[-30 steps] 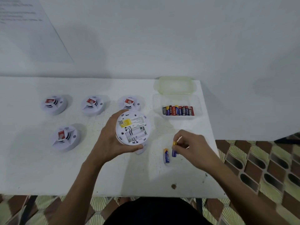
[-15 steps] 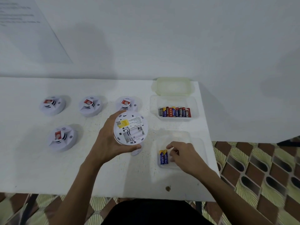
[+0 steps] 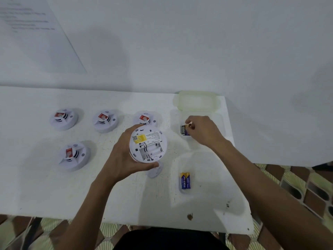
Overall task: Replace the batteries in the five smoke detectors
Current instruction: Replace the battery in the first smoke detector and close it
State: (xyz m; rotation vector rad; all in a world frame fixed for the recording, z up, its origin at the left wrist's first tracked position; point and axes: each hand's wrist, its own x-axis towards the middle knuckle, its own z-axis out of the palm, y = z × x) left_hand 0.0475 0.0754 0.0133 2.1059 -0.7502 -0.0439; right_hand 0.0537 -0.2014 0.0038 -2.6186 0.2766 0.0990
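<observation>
White laminate makes up the worktop (image 3: 54, 195), with a brown spot (image 3: 189, 216) close to its near edge. Just beyond that spot, towards the right edge, two blue-and-yellow batteries (image 3: 185, 180) lie side by side and touching, in the left end of a faint clear tray (image 3: 207, 159).

Near the middle, the left hand (image 3: 122, 159) grasps an opened smoke detector (image 3: 148, 143) by its rim. The fingers are wrapped behind it and the thumb is along its lower edge. It is held above the worktop with its back up, showing a yellow label and a bare battery bay. A small white cover (image 3: 156, 171) lies on the worktop just under the thumb.

To the left, one closed smoke detector (image 3: 73, 156) sits alone. Further back, three more stand in a row parallel to the far edge: the left one (image 3: 64, 119), the middle one (image 3: 105, 120) and the right one (image 3: 145, 119).

At the far right corner the right hand (image 3: 204, 131) reaches into a clear battery box (image 3: 220, 118). Its fingers are curled and its fingertips pinch the top end of a dark battery (image 3: 184, 130). The hand hides whatever else the box holds. Its yellowish translucent lid (image 3: 196, 102) lies just behind it, against the wall. A printed sheet (image 3: 36, 33) is stuck to that wall at the upper left.
</observation>
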